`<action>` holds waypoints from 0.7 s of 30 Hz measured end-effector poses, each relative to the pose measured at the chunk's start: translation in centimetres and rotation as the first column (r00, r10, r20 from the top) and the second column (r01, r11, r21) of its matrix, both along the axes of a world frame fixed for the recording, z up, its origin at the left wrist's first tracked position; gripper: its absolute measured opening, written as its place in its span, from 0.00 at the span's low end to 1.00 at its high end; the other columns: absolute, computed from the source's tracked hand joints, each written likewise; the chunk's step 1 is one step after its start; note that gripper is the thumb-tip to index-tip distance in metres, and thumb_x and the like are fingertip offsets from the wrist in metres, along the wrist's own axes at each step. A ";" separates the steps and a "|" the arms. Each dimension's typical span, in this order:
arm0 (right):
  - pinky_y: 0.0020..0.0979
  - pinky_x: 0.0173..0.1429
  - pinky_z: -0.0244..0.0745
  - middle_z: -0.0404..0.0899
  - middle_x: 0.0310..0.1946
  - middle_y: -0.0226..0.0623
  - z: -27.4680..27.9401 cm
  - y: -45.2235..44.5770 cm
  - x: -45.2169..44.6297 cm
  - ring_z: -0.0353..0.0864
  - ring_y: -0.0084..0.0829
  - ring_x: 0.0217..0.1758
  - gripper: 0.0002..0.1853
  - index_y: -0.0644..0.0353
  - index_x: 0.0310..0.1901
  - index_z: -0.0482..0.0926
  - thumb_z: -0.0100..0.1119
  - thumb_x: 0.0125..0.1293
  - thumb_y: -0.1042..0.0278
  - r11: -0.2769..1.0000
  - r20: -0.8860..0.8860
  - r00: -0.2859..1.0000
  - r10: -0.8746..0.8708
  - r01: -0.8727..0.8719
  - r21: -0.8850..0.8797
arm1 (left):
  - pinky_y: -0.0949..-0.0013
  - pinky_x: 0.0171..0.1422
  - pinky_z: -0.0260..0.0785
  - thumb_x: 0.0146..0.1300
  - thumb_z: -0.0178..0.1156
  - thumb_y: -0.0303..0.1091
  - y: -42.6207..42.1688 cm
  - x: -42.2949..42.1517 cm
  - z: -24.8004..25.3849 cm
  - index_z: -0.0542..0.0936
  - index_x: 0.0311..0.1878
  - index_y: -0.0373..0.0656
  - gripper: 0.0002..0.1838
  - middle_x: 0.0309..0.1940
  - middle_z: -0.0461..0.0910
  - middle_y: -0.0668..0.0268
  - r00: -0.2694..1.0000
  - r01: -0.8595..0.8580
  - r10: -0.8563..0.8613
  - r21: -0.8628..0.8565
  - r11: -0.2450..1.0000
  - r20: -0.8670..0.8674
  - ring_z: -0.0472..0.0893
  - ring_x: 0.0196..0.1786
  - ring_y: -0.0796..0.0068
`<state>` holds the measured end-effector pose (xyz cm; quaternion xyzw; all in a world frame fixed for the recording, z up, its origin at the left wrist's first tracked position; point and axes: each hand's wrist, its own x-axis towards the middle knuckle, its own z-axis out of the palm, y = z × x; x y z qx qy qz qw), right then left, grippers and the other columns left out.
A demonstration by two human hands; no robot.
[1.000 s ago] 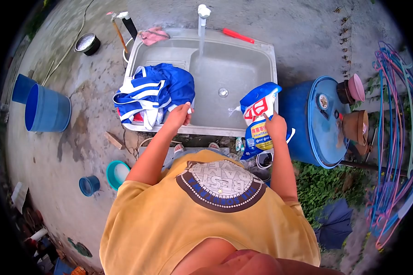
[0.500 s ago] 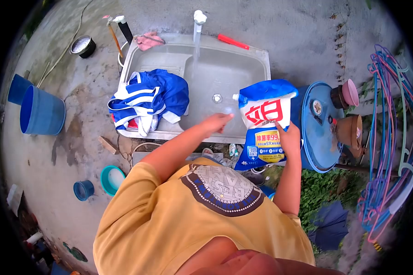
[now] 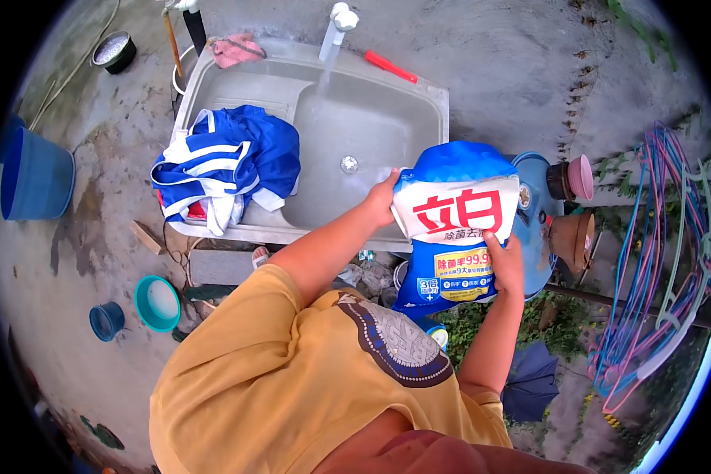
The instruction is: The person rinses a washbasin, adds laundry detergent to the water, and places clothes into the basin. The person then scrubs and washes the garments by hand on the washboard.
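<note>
Closest in: mustard shirt (image 3: 237, 371), soft fabric, deep folds, round dark print partly lost in the creases. Printed bag (image 3: 458, 237), glossy flexible film, blue/white with red characters, held up in front of the sink's right front corner. Right hand (image 3: 507, 265) grips its right edge, thumb on the face, other fingers hidden behind. Left hand (image 3: 383, 197) is closed on the upper-left corner; fingers cover whatever sits there.

Sink (image 3: 395, 118): smooth grey, rectangular, rounded corners, ribbed section on the left. Front right is blocked by the bag. Blue-and-white garment (image 3: 257, 150) heaped on the left, slick crumpled cloth, red patch showing underneath; can't tell if it's one piece. Faucet (image 3: 340, 20) running, stream blurry. Limp pink cloth (image 3: 237, 50) and flat red bar (image 3: 391, 66) on the back rim.

Right: blue drum (image 3: 536, 170), mostly behind the bag; thin hangers (image 3: 656, 276), tangled, not countable. Far left bucket (image 3: 43, 174): plastic, fades into lens vignette.
</note>
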<state>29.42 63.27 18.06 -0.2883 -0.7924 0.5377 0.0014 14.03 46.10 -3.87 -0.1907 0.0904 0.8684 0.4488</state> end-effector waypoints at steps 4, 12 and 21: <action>0.32 0.49 0.80 0.87 0.47 0.41 0.4 -1.4 -1.2 0.85 0.27 0.44 0.22 0.70 0.56 0.80 0.67 0.73 0.58 0.995 0.027 0.995 -0.098 0.097 0.034 | 0.45 0.77 0.67 0.78 0.39 0.66 0.3 1.6 0.7 0.70 0.72 0.43 0.37 0.69 0.76 0.55 1.000 0.022 -0.022 0.089 0.996 0.000 0.75 0.72 0.52; 0.31 0.48 0.79 0.87 0.46 0.42 0.2 -2.6 -3.1 0.85 0.26 0.44 0.23 0.71 0.56 0.81 0.66 0.74 0.56 0.995 0.057 0.998 -0.024 0.019 0.093 | 0.46 0.75 0.71 0.78 0.38 0.66 -1.3 3.7 2.0 0.68 0.74 0.45 0.38 0.71 0.74 0.57 0.993 0.111 -0.109 -0.038 0.993 0.048 0.75 0.72 0.55; 0.32 0.50 0.77 0.87 0.46 0.41 0.3 -2.9 -2.0 0.82 0.25 0.45 0.20 0.71 0.55 0.81 0.65 0.74 0.61 0.977 0.072 0.993 -0.097 0.081 0.195 | 0.49 0.79 0.64 0.80 0.41 0.62 -2.3 2.9 1.0 0.68 0.75 0.46 0.34 0.73 0.72 0.59 0.993 0.102 -0.096 0.090 0.991 -0.071 0.71 0.75 0.58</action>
